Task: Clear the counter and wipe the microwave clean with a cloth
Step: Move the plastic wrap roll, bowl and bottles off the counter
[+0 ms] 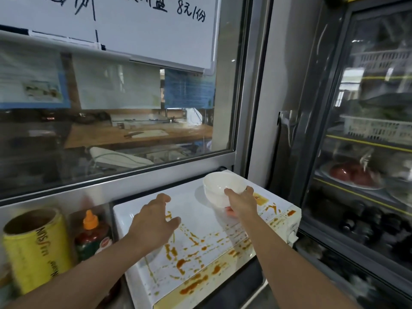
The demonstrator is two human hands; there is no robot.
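Observation:
A white microwave (pixel 196 248) stands in front of me, its top streaked with orange-red sauce. My right hand (pixel 242 202) grips a white bowl (pixel 219 186) by its near side, over the back right part of the microwave top. A small pink-red thing shows just under that hand; what it is I cannot tell. My left hand (pixel 153 221) hovers over the left part of the top with fingers spread and loosely bent, holding nothing. No cloth is in view.
To the left of the microwave stand a yellow roll of wrap (pixel 33 248) and a sauce bottle with an orange cap (pixel 91 235). A glass window (pixel 116 121) rises behind. A glass-door fridge (pixel 365 152) stands close on the right.

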